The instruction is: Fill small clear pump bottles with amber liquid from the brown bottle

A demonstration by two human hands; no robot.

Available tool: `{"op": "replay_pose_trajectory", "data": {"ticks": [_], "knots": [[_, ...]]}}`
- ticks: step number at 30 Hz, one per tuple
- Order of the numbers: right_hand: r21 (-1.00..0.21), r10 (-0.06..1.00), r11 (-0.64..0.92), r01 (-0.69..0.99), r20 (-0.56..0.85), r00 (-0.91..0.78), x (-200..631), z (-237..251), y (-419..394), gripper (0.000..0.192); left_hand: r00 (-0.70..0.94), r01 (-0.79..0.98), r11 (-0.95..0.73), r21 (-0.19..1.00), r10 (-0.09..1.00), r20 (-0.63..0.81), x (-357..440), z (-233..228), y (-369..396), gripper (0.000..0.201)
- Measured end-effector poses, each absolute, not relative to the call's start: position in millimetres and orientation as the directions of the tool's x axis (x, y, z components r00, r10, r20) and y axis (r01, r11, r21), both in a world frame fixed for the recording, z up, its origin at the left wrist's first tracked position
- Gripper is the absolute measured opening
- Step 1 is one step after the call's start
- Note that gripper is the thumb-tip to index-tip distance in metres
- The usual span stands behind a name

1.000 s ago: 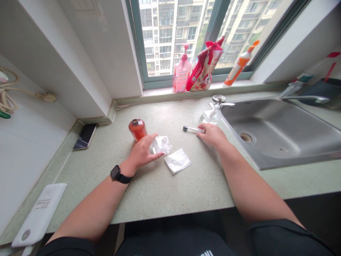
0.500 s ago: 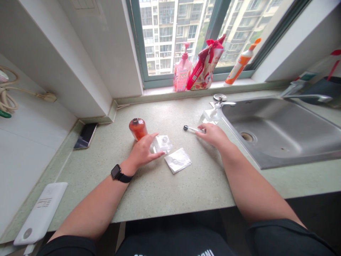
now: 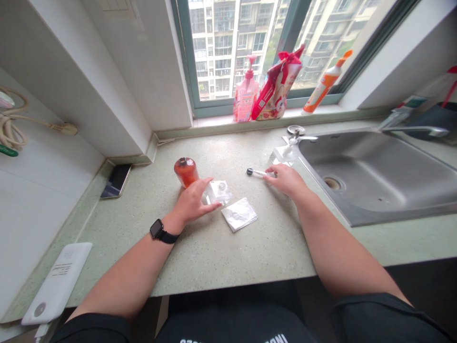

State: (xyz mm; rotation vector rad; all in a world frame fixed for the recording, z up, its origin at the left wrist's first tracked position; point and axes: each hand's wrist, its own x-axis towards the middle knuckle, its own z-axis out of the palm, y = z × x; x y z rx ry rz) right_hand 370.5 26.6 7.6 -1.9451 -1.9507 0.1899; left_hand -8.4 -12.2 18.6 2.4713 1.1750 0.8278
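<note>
My left hand (image 3: 194, 202) rests on the counter, thumb and fingers spread around a clear, square-sided bottle (image 3: 219, 191) with a round neck on top. Just behind that hand is an amber bottle (image 3: 186, 172) with an uncapped neck, its lower part partly covered by my fingers. My right hand (image 3: 285, 181) is closed on a thin whitish rod with a black round end (image 3: 250, 171), which points left and lies low over the counter. Its other end is hidden in my fingers. Between my hands lies a folded white tissue (image 3: 240, 215).
A clear pump bottle (image 3: 284, 155) stands beyond my right hand, beside the steel sink (image 3: 378, 176). A phone (image 3: 116, 181) and a white power bank (image 3: 59, 281) lie at the left. On the sill are a pink pump bottle (image 3: 245, 97), a red bag (image 3: 276, 90) and an orange-white bottle (image 3: 323, 88).
The whole view has shifted very slightly. Both hands and the things they hold look the same as before.
</note>
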Motion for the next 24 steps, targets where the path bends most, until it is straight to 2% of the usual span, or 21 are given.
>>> {"op": "replay_pose_trajectory", "data": {"ticks": [9, 11, 14, 16, 19, 22, 24], "knots": [[-0.376, 0.99, 0.018, 0.927, 0.134, 0.035, 369, 11, 26, 0.03, 0.506, 0.612, -0.632, 0.476, 0.775, 0.378, -8, 18, -12, 0.077], [-0.407, 0.985, 0.038, 0.913, 0.169, 0.034, 366, 17, 24, 0.03, 0.501, 0.615, -0.626, 0.479, 0.78, 0.376, -8, 17, -12, 0.076], [-0.502, 0.954, 0.16, 0.85, 0.3, -0.003, 357, 31, 19, 0.03, 0.491, 0.619, -0.622, 0.479, 0.783, 0.382, -8, 17, -13, 0.073], [-0.582, 0.929, 0.276, 0.765, 0.365, -0.058, 348, 40, 13, 0.034, 0.487, 0.615, -0.626, 0.48, 0.78, 0.393, -7, 17, -13, 0.072], [-0.686, 0.909, 0.407, 0.603, 0.367, -0.196, 329, 45, 4, 0.042, 0.477, 0.598, -0.63, 0.496, 0.776, 0.411, -5, 20, -15, 0.073], [-0.714, 0.866, 0.488, 0.502, 0.328, -0.376, 309, 37, -3, 0.063, 0.445, 0.577, -0.625, 0.525, 0.78, 0.439, -4, 23, -18, 0.074], [-0.706, 0.837, 0.524, 0.477, 0.324, -0.44, 296, 27, -6, 0.076, 0.423, 0.556, -0.63, 0.542, 0.776, 0.469, -3, 24, -19, 0.075]]}}
